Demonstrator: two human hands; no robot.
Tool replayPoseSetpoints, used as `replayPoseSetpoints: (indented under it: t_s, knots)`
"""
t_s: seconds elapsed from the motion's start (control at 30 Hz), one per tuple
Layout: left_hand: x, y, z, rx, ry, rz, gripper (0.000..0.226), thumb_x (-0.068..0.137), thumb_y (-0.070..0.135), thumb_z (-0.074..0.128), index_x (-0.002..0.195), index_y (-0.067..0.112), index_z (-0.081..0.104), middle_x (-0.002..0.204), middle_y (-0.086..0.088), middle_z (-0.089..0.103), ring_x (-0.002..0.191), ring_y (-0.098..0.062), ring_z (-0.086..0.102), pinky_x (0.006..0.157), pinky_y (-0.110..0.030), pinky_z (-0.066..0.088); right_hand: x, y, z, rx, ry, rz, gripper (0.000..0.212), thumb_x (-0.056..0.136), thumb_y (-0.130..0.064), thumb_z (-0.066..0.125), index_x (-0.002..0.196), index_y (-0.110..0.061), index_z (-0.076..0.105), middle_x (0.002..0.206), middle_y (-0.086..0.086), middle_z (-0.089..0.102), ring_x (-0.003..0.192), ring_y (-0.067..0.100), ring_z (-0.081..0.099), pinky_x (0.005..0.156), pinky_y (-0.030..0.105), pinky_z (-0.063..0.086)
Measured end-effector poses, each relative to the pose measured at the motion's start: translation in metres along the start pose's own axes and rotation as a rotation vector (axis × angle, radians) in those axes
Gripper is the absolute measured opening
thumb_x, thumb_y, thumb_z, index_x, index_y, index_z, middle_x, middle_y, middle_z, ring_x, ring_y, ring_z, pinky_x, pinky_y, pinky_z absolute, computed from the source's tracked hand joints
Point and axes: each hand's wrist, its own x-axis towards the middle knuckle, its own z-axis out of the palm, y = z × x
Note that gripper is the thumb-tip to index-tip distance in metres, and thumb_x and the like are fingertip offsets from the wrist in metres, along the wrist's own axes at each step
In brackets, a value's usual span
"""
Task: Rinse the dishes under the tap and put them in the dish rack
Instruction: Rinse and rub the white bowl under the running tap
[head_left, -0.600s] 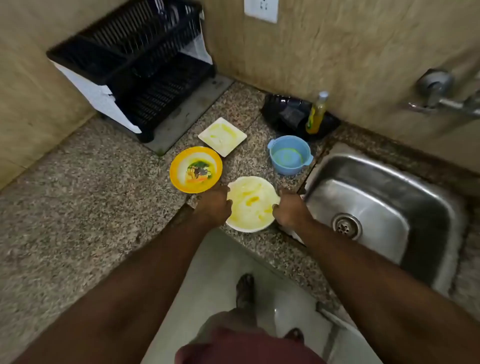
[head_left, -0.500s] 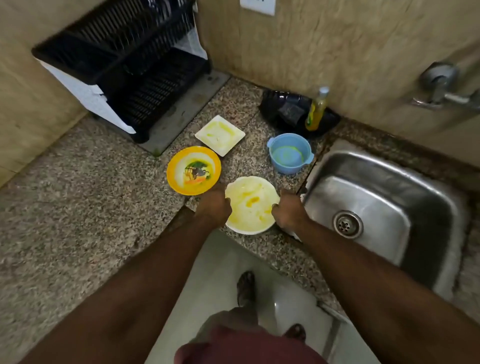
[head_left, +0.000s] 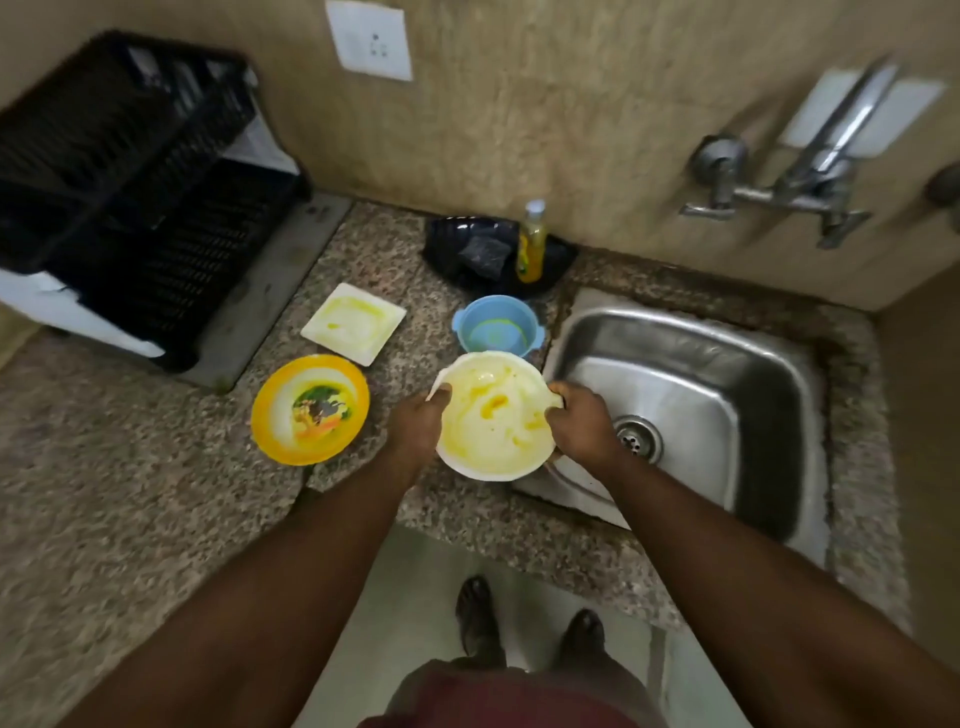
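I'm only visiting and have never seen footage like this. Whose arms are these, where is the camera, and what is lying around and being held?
No machine here: a person wears a camera on the head, looking down at their own arms. The left hand and right hand grip opposite edges of a round white plate smeared with yellow, next to the sink. On the counter lie an orange plate, a square plate and a blue bowl. A black dish rack stands at the left, a soap bottle by the wall, the tap above the sink.
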Motion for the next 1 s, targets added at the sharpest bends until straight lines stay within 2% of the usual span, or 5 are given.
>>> replayPoseSetpoints:
  t_s: [0.23,0.37,0.5,0.7,1.0]
  knots:
    - [-0.013,0.084,0.082,-0.314,-0.204,-0.035,0.021,0.105,0.035,0.057,0.114,0.019,0.066,0.115,-0.009,0.073,0.098,-0.031,0.070,0.084,-0.050,0.059,0.009,0.012,-0.105,0.159,0.164,0.011,0.035,0.093,-0.004,0.054,0.124,-0.013,0.066,0.105,0.004,0.068,0.072,0.006,0.065,0.047,0.017,0.052]
    - [-0.012,0.114,0.143,-0.360,-0.231,-0.076,0.037,0.097,0.044,0.065,0.120,0.015,0.066,0.115,-0.011,0.072,0.090,-0.032,0.071,0.071,-0.047,0.061,0.022,0.030,-0.160,0.216,0.195,0.068,0.029,0.098,-0.011,0.054,0.122,-0.021,0.067,0.103,0.006,0.071,0.084,0.024,0.072,0.066,0.049,0.063]
    - [-0.016,0.134,0.186,-0.244,-0.088,0.069,0.036,0.105,0.039,0.054,0.120,0.009,0.067,0.108,-0.006,0.069,0.089,-0.022,0.065,0.061,-0.024,0.055,0.043,0.039,-0.202,0.164,0.216,0.084,0.025,0.098,-0.028,0.060,0.119,-0.020,0.071,0.105,0.008,0.074,0.089,0.027,0.073,0.071,0.046,0.063]
    - [-0.012,0.163,0.236,-0.297,-0.063,0.144,0.028,0.104,0.044,0.056,0.109,0.020,0.070,0.105,-0.006,0.072,0.097,-0.028,0.069,0.089,-0.046,0.057,0.088,0.020,-0.285,-0.020,0.792,0.082,0.045,0.096,-0.046,0.060,0.115,-0.005,0.060,0.105,0.019,0.071,0.100,0.039,0.066,0.073,0.033,0.047]
    - [0.007,0.172,0.258,-0.277,-0.016,0.199,0.032,0.106,0.038,0.054,0.117,0.013,0.071,0.111,-0.010,0.072,0.104,-0.029,0.067,0.090,-0.039,0.053,0.127,0.023,-0.312,0.044,0.771,0.069,0.035,0.101,-0.037,0.057,0.105,-0.004,0.069,0.097,0.009,0.068,0.079,0.020,0.053,0.067,0.025,0.034]
